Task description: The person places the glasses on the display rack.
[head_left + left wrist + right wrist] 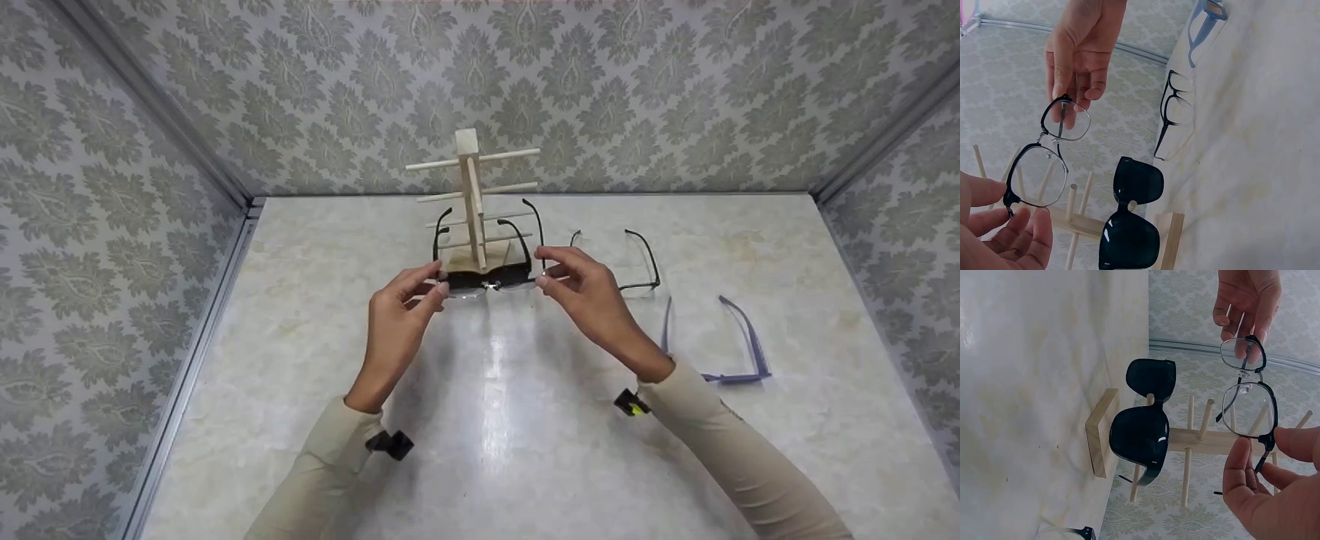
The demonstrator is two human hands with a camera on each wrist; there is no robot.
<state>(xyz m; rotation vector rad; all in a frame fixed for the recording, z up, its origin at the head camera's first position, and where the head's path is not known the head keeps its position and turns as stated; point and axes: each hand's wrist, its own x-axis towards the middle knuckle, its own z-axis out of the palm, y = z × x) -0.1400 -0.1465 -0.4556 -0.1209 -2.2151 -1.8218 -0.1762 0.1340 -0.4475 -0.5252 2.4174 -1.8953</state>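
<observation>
My left hand (401,307) and right hand (589,289) each pinch one end of a pair of browline eyeglasses (1014,171) with clear lenses, a black upper frame and thin metal lower rims. They are raised in front of a wooden eyewear stand (471,187), temples pointing toward it. In the right wrist view, thumb and fingers grip the hinge corner of these eyeglasses (1268,391). Black sunglasses (1139,439) sit on the stand's lowest pegs, just above its base. From the head view, the eyeglasses overlap the sunglasses (463,280).
Black-framed glasses (651,259) lie unfolded on the table (300,360), right of the stand. Nearer, beside my right forearm, rest blue-purple glasses (756,349). The stand's upper pegs (510,155) stick out both sides. A patterned wall (360,82) rises behind the table.
</observation>
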